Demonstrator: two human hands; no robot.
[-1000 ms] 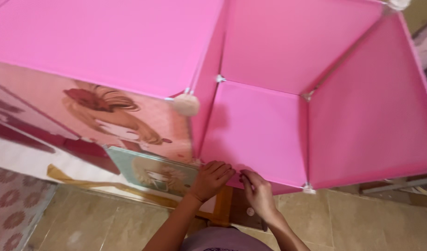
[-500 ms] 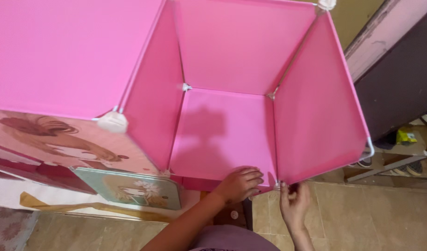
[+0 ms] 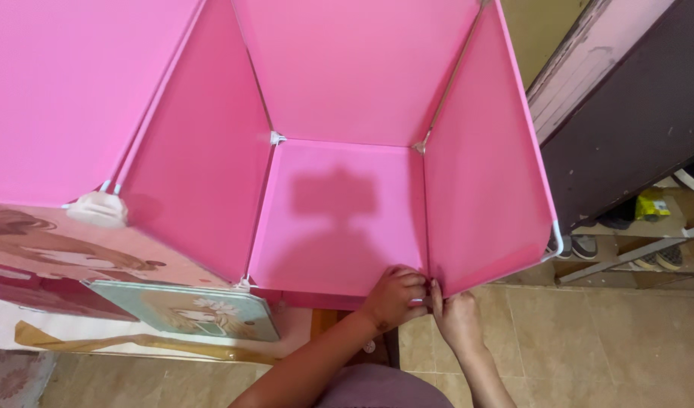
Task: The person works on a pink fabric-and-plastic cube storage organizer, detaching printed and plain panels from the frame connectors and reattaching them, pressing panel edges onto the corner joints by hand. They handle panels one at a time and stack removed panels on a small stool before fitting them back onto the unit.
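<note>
A pink cube cabinet of plastic panels stands open in front of me. Its bottom panel [image 3: 332, 219] lies flat, with a left wall panel [image 3: 203, 159], a back panel [image 3: 354, 68] and a right wall panel [image 3: 483, 174] around it. My left hand [image 3: 394, 295] grips the front edge of the bottom panel near its right corner. My right hand [image 3: 456, 317] pinches the lower front corner of the right wall panel. The two hands touch each other at that corner.
A white corner connector [image 3: 96, 208] sits on the neighbouring closed cube, whose door [image 3: 60, 257] bears a cartoon picture. A teal picture panel [image 3: 188, 310] leans below it. A dark wooden door [image 3: 626, 113] stands at right, with shoes [image 3: 585, 245] on a rack. The floor is beige tile [image 3: 588, 347].
The view has swung right, so the open cube is now centred. Both hands slid right along the front edge to the lower right corner and came together.
</note>
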